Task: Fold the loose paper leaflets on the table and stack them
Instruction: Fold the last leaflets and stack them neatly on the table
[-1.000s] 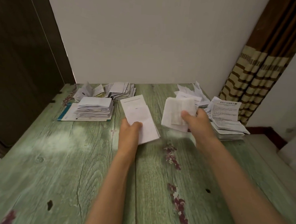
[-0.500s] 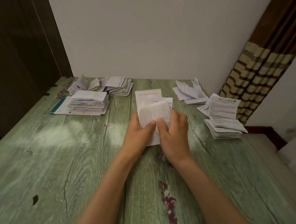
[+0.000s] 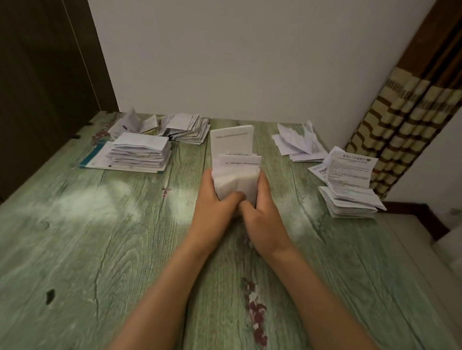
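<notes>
Right grip (image 3: pixel 262 212) has carried the leaflet (image 3: pixel 237 180) in from the right pile (image 3: pixel 350 187). Left grip (image 3: pixel 217 201) joins now, both curled round its sides, mid-desk (image 3: pixel 84 247), over the flat sheet (image 3: pixel 232 139). Folding starts, I'd say.

Reads as a room in a home, not an office: worn green wood-grain table (image 3: pixel 85 233) pushed against a plain white wall (image 3: pixel 232 53), brown-and-cream patterned curtain (image 3: pixel 406 118) right of the table, dark wooden door (image 3: pixel 36 68) left of it, dark skirting board (image 3: pixel 417 213) past its right edge
</notes>
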A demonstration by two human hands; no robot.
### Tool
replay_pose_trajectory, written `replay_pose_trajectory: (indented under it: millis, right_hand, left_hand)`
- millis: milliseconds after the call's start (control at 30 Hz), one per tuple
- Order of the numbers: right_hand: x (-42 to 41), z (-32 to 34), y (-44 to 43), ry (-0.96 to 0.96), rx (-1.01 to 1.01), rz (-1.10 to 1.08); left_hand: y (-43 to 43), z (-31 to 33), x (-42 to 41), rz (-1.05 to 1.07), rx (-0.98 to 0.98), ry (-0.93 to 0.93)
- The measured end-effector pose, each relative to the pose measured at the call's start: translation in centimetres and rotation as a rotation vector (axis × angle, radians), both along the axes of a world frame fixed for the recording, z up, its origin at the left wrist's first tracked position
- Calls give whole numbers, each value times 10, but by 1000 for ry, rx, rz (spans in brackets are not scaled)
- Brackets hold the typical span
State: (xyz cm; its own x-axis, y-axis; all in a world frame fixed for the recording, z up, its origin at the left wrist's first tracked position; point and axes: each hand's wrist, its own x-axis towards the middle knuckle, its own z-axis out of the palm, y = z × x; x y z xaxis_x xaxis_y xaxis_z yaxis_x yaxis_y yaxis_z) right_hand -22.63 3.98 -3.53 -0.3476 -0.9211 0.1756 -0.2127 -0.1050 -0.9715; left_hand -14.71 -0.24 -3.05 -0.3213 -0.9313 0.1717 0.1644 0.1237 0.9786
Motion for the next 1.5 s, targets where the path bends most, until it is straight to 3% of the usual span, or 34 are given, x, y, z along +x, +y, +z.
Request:
replay_pose_trajectory:
  millis: [233, 333, 567, 734, 800, 900, 1000, 1100, 1200, 1267, 1501]
  right_hand:
    - [-11, 4, 0, -29, -118, -194]
    - [-6, -1, -1, 125, -91, -138]
    - [-11, -3, 0, 224, -48, -167]
    - [-19, 9, 4, 234, -136, -272]
    - [-32, 15, 4, 291, -208, -409]
    - [-72, 33, 10, 269, -290, -767]
    - [-138, 41, 23, 191, -155, -1034]
    - [-196, 33, 28, -13, 195, -878]
    - [-216, 29, 26, -231, 317, -577]
    - [-214, 27, 25, -245, 326, -485]
    - [-206, 20, 30, -173, 328, -566]
  left_hand:
    - [-9, 1, 5, 14, -89, -66]
    - [-6, 1, 3, -24, -129, -83]
    - [-1, -3, -4, 5, -163, -145]
    - [5, 3, -11, -42, 105, 39]
    - [5, 1, -12, -96, 239, 91]
    - [5, -2, -10, -172, 265, 62]
    - [3, -1, -7, -184, 308, 125]
    - [2, -2, -9, -196, 280, 133]
    - [3, -1, -11, -205, 235, 126]
    - [3, -2, -11, -203, 232, 132]
    - [1, -4, -10, -205, 247, 156]
